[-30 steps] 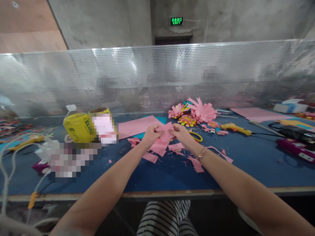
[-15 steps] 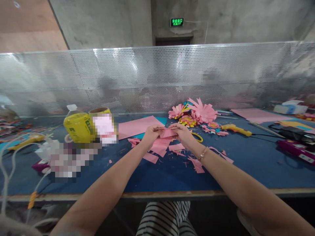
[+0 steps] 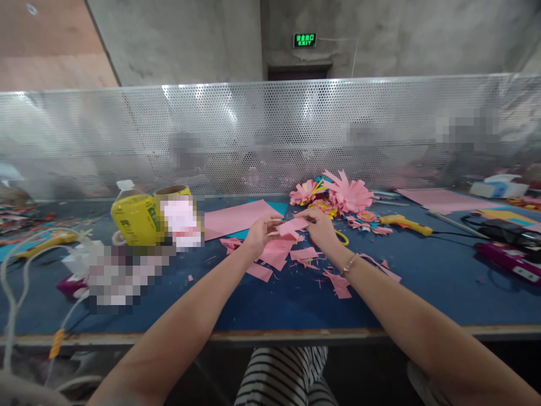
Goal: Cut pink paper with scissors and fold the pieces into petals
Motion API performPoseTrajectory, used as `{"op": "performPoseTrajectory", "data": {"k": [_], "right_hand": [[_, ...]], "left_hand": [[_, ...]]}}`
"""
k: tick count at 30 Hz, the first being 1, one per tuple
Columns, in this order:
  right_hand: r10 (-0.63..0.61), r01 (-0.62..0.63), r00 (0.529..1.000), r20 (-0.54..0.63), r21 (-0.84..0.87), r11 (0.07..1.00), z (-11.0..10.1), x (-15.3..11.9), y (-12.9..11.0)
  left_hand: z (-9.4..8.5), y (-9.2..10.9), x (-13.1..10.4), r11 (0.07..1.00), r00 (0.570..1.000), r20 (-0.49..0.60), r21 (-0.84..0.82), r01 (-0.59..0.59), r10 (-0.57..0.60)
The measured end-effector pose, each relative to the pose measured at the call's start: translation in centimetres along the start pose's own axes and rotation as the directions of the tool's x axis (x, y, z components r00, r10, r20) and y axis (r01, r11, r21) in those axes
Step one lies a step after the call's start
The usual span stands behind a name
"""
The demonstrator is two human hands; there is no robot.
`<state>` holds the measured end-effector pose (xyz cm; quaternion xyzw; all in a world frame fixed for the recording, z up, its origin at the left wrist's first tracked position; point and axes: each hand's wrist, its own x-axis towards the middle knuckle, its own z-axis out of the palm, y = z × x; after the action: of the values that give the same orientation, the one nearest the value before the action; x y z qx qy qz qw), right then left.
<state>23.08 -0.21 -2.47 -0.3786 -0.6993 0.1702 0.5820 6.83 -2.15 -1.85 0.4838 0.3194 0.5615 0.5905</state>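
Note:
A small pink paper piece [image 3: 293, 226] is held up between my two hands above the blue table. My left hand [image 3: 261, 232] has its fingers at the paper's left end. The fingers of my right hand [image 3: 319, 224] pinch its right end. Under them lie a larger pink piece [image 3: 276, 254] and several pink scraps [image 3: 339, 283]. Just behind my right hand sit pink paper flowers [image 3: 349, 193] with yellow and blue parts. A yellow loop handle [image 3: 342, 238] shows beside my right hand, the rest of it hidden.
Pink sheets [image 3: 236, 218] lie behind my left hand. At left stand a yellow-labelled bottle [image 3: 135, 220] and a tape roll [image 3: 173, 190]. Yellow glue guns [image 3: 406, 223] rest on both sides, with a purple power strip [image 3: 509, 263] at right. A perforated metal screen [image 3: 270, 135] runs behind.
The paper between my hands has turned and now slants up to the right. My left fingers have spread a little, and my right hand has shifted slightly.

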Motion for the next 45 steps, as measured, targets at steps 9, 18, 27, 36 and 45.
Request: {"op": "performPoseTrajectory", "data": {"k": [9,18,27,36,45], "right_hand": [[-0.104,0.108,0.993,-0.059,0.067,0.992,0.0,-0.5,-1.1],[-0.042,0.009,0.995,0.090,0.334,0.942,0.5,-1.0,-1.4],[-0.024,-0.025,0.989,0.146,0.326,0.945,0.5,-1.2,-1.7],[0.011,-0.071,0.982,0.188,0.317,0.946,0.4,-1.3,-2.8],[-0.018,-0.044,0.981,0.195,0.309,0.950,0.3,-1.6,-3.7]], "left_hand": [[0.6,0.4,-0.4,0.988,0.988,0.150,-0.141,0.068,-0.047],[0.8,0.8,-0.8,0.977,0.982,0.187,-0.199,0.077,-0.039],[0.4,0.6,-0.8,0.966,0.973,0.227,-0.235,0.104,-0.050],[0.4,0.9,-1.0,0.973,0.952,0.295,-0.184,0.143,-0.084],[0.2,1.0,-1.1,0.979,0.936,0.328,-0.109,0.170,-0.126]]}}
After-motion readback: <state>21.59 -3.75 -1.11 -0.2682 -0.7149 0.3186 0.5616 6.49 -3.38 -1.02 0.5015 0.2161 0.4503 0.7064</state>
